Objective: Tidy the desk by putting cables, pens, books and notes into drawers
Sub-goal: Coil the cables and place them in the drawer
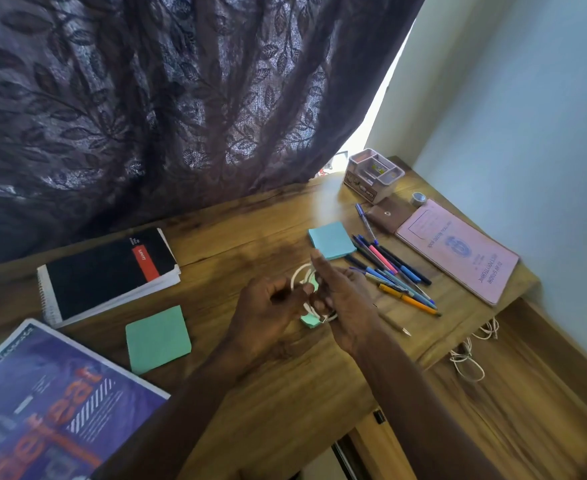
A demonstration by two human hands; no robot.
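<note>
both hands, left [268,306] and right [344,299], pinch a coiled white cable [302,275] mid-worktop [250,230], fingers closed on it. pens [394,275] fan toward the right edge. three note pads, two notebooks.

Both forearms are bare, no sleeves, rings or watch visible.

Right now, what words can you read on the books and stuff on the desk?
"defeat": big orange letters on the purple spiral book.
Red label on the black notebook: white word, too small to read.
Pink record book: printed lines and a crest, too blurred to read.
Desk organizer: small front label, unreadable.
Blue sticky pad and green sticky pad: no writing.
</note>
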